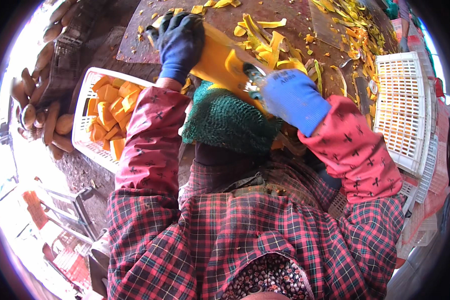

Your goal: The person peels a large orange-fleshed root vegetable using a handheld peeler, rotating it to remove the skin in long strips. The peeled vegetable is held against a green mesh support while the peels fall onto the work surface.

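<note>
A long, mostly peeled orange squash (217,71) lies slantwise before me, its near end above a green mesh cloth (228,120) on my lap. My left hand (180,39), in a blue glove with dark fingers, grips its far left end. In a similar glove, my right hand (281,92) is closed around a tool at the squash's right part; a shiny metal edge shows, but the fingers hide most of it. A strip of peel (235,64) curls up beside the tool. Yellow peelings (272,48) are heaped on the worktable (210,33) behind the squash.
A white plastic crate (83,131) of orange squash chunks (110,108) stands at left. Unpeeled squashes (50,120) are piled beyond it. White crates (399,108) are stacked at right, near a spoon (350,60) and a flat dark blade (361,92). Another person's arm (404,28) shows at top right.
</note>
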Available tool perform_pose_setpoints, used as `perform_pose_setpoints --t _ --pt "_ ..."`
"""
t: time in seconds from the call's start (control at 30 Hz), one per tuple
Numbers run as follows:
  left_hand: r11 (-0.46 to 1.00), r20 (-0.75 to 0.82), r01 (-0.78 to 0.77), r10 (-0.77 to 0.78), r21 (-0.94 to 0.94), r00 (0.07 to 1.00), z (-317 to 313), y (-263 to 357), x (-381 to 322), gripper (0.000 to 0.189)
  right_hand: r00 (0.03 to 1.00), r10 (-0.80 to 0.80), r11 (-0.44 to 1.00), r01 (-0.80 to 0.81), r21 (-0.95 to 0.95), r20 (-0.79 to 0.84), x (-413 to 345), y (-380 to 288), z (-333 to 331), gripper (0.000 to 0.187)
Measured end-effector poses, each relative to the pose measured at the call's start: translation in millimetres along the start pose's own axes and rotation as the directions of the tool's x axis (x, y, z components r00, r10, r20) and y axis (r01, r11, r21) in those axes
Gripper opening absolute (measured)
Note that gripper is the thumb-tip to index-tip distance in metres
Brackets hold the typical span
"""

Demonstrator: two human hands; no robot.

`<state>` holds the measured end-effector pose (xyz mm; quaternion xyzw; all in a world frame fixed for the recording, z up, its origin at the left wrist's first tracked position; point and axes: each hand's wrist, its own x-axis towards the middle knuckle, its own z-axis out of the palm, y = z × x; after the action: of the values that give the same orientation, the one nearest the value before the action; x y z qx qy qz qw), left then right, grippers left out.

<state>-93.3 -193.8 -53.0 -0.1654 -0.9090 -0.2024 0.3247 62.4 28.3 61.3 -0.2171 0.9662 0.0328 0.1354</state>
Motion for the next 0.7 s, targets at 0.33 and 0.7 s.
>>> perform_pose_setpoints --t 0.33,0.7 --pt "0.975 0.066 -0.222 0.221 0.005 0.973 24 62 9 0.021 0.986 0.155 0.978 -0.162 -0.132 -0.063 -32 16 25 0.015" --pt "0.949 0.206 -0.273 0.301 -0.156 0.931 24 89 10 0.027 0.978 0.192 0.981 -0.191 0.018 -0.080 -72 18 31 0.020"
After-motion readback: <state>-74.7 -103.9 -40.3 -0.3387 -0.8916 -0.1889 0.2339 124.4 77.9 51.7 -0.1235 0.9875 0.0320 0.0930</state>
